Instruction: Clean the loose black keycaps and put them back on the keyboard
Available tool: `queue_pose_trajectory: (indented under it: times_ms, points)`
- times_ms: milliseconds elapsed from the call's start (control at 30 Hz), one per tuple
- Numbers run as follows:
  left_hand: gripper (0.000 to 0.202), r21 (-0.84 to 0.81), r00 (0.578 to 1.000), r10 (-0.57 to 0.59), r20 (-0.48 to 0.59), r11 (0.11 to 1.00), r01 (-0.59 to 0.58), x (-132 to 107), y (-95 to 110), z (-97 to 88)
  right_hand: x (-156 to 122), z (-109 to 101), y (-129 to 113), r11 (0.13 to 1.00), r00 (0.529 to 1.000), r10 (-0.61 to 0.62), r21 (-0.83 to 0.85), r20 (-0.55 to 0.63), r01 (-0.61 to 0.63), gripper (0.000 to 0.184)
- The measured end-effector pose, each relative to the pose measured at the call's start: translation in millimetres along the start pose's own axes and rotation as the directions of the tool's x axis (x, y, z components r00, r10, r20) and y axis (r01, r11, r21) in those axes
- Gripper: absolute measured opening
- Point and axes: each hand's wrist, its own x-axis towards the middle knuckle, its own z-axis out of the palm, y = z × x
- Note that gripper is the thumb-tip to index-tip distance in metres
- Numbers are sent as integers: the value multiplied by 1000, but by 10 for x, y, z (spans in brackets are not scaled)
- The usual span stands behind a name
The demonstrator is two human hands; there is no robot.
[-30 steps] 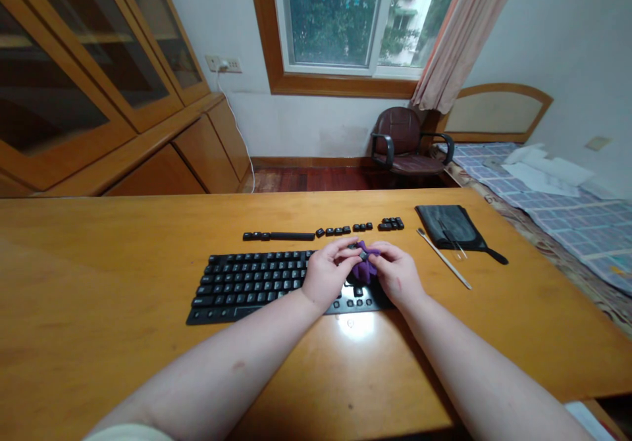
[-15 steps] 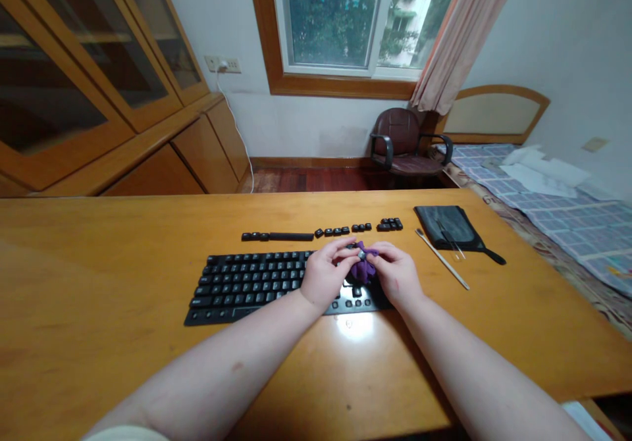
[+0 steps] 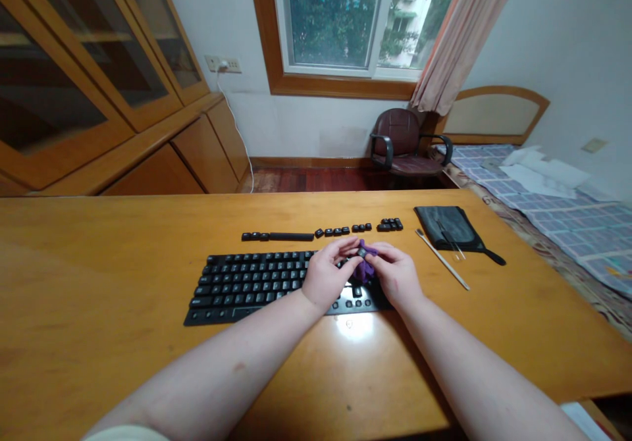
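Observation:
Over the right part of a black keyboard point(image 3: 251, 280), my two hands meet. My left hand point(image 3: 330, 271) is closed, with thumb and fingers pinching a small dark keycap point(image 3: 362, 253). Closed on a bunched purple cloth point(image 3: 364, 271), my right hand point(image 3: 395, 273) presses it against the keycap. The cloth hangs below the fingers and hides some of the keyboard. Along the keyboard's lower right, several key positions show without caps. Behind it, loose keycaps point(image 3: 337, 232) lie in a row with a long space bar point(image 3: 291, 237).
To the right on the wooden table point(image 3: 123, 283) lie a thin white brush point(image 3: 443, 259) and a black pouch point(image 3: 451, 227) with a wire keycap puller point(image 3: 450, 239) on it. Beyond the table stand a brown chair point(image 3: 402, 141) and a bed point(image 3: 557, 210).
The fingers have shifted slightly around the keycap, and the keycap looks darker and turned. The purple cloth has changed shape a little. Everything else stays in place.

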Motion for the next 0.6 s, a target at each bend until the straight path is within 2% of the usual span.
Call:
queue_pose_trajectory:
  times_ms: [233, 500, 600]
  points:
    - [36, 56, 998, 47, -39, 997, -45, 12, -31, -15, -26, 4, -30, 1000, 999, 9, -16, 40, -9, 15]
    - [26, 98, 997, 54, -48, 994, -49, 19, -2, -32, -31, -13, 33, 1000, 1000, -5, 17, 10, 5, 13]
    - [25, 162, 997, 49, -56, 986, -39, 23, -25, -61, -37, -6, 19, 1000, 1000, -20, 11, 1, 20, 11]
